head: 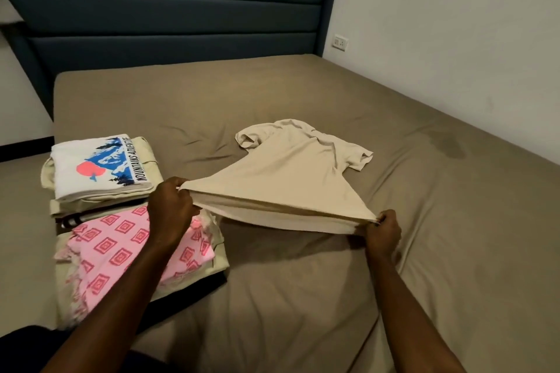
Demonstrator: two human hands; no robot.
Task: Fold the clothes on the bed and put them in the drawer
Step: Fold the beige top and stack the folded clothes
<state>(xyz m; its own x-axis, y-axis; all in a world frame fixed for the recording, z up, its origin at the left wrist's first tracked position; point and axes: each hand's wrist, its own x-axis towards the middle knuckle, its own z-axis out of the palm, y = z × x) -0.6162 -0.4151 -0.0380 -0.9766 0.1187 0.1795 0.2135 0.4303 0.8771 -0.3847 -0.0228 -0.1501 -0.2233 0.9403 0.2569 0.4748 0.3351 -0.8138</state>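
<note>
A beige T-shirt (298, 166) lies near the middle of the bed, collar and both sleeves toward twelve o'clock, its hem lifted off the sheet and stretched taut. The left hand (171, 209) pinches the hem's corner at nine o'clock of the shirt, fingers curled around the cloth; the right hand (382, 232) grips the opposite corner at about four o'clock in a closed fist.

The taupe bed sheet (333, 281) beneath is creased, with a darker patch (451, 147) at two o'clock of the shirt.

At nine o'clock sit two stacks of folded clothes. The farther stack is topped by one white T-shirt (100, 166) printed with blue mountains and a pink circle; the nearer stack is topped by one pink patterned garment (121, 248), partly under the left forearm. Pale layers show under each; their number cannot be told.

One dark blue padded headboard (169, 9) stands at twelve o'clock. A white wall (454, 24) runs along the bed's right side, carrying one socket plate (340, 43).
</note>
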